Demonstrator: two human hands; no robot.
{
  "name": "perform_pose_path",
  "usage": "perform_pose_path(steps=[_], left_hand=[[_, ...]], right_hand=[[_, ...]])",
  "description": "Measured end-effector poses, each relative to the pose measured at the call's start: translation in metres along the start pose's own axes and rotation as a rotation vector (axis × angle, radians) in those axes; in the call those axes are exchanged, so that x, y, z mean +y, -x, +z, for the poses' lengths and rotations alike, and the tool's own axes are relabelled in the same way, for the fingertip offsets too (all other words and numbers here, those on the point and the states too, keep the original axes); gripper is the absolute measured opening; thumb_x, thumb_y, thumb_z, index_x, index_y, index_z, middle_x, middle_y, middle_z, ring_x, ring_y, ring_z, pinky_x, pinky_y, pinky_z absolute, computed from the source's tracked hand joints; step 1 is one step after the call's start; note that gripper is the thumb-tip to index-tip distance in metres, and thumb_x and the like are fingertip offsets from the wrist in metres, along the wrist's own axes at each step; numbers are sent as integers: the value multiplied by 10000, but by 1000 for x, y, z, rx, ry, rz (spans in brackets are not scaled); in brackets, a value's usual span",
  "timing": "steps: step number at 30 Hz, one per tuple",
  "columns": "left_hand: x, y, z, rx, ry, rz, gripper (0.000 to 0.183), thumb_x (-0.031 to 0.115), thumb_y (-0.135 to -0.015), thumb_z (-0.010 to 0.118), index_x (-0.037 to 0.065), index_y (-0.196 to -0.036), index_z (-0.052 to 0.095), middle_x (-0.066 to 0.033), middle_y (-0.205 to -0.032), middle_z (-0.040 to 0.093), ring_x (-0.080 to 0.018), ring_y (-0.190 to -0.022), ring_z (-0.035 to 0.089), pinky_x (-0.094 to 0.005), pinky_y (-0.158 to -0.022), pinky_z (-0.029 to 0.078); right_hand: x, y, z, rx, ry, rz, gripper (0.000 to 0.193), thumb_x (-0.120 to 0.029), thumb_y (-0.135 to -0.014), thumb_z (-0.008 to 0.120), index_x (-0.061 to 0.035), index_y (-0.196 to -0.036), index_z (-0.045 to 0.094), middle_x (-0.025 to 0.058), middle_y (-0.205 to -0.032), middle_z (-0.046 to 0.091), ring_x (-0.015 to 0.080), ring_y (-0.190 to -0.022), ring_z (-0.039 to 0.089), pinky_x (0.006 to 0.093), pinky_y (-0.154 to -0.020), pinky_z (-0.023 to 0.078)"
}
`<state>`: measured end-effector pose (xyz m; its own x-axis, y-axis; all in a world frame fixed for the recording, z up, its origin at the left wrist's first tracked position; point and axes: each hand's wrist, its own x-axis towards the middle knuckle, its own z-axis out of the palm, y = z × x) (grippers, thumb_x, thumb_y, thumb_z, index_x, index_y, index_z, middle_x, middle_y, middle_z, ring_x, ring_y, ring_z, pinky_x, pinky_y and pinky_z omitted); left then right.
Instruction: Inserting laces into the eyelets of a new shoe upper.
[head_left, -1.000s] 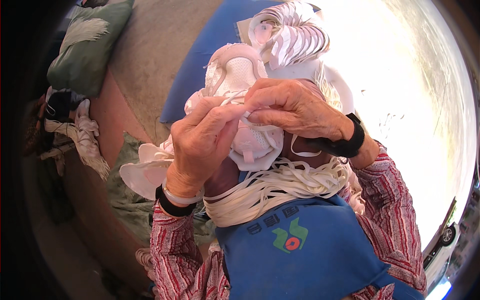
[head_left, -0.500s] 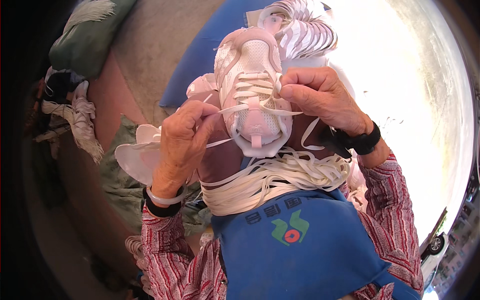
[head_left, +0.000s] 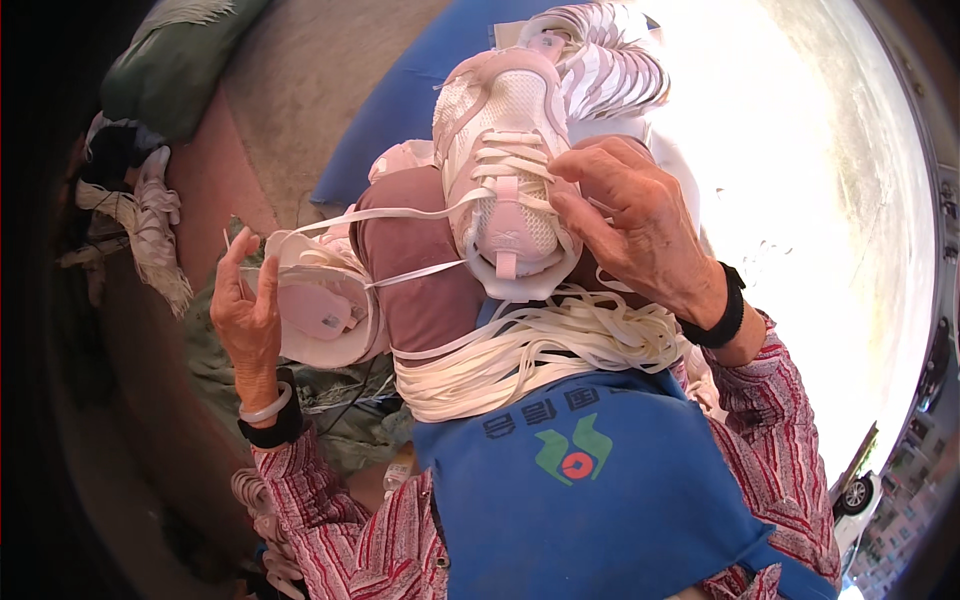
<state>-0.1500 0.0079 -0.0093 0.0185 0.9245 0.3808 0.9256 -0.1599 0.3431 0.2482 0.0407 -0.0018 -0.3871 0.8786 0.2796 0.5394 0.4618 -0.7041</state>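
Observation:
A pink and white sneaker [head_left: 505,110] rests between my knees, toe pointing away and heel tab toward me. White shoelace [head_left: 410,212] crosses its tongue and runs out to the left. At the far end of that stretch, my left hand [head_left: 248,315] has thumb and forefinger closed on the lace, with a short end poking up beyond the fingertips. Bent fingers of my right hand [head_left: 635,215] touch the eyelets on the shoe's right edge; what they pinch is hidden. A bundle of loose white laces [head_left: 540,345] lies across my lap.
Another pink and white shoe piece [head_left: 325,310] sits beside my left knee. Beyond the sneaker stands a curved stack of pink and white shoe pieces [head_left: 615,60] on a blue surface [head_left: 395,100]. A blue apron [head_left: 600,500] covers my lap. Bundled laces [head_left: 160,240] lie at far left.
My left hand has moved far to the left and a little down, drawing the lace out long. My right hand has shifted slightly and no longer shows lace between its fingertips.

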Motion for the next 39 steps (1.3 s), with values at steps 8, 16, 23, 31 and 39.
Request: perform_pose_path(steps=[8, 16, 23, 31, 39], left_hand=[[112, -23, 38, -167, 666, -108, 253, 105, -1015, 536, 12, -1227, 639, -84, -1092, 700, -141, -923, 650, -274, -801, 511], [135, -18, 59, -296, 558, 91, 236, 107, -1020, 531, -3, -1206, 624, -112, -1070, 711, -166, -999, 665, -301, -866, 514], [135, -9, 34, -318, 749, -274, 136, 106, -1013, 559, 5, -1074, 627, -15, -875, 656, -69, -797, 572, -232, -698, 465], [132, -6, 48, -504, 700, -290, 152, 148, -994, 608, 6, -1021, 652, 22, -818, 605, -56, -732, 510, -204, -657, 432], [124, -16, 62, -396, 810, -371, 201, 153, -977, 637, -24, -1055, 692, 19, -856, 658, -35, -755, 545, -188, -667, 456]], right_hand=[[-1, 17, -7, -162, 15, 140, 193, -38, -907, 621, 4, -1094, 599, 150, -937, 620, 294, -769, 638, 384, -640, 502], [11, 23, -43, -198, 312, 32, 205, 13, -851, 637, -49, -1046, 631, 115, -845, 583, 311, -704, 611, 382, -619, 492], [40, 27, -49, 22, 294, 237, 91, -103, -908, 628, -17, -919, 653, 158, -809, 607, 352, -705, 602, 399, -652, 481], [-17, 17, -68, 17, -897, 478, 191, -152, -986, 603, 16, -1000, 691, -18, -853, 663, 61, -700, 550, 231, -646, 474], [5, 30, -45, -236, -190, 343, 93, -76, -914, 602, 14, -917, 621, 116, -826, 599, 238, -728, 596, 337, -678, 486]])
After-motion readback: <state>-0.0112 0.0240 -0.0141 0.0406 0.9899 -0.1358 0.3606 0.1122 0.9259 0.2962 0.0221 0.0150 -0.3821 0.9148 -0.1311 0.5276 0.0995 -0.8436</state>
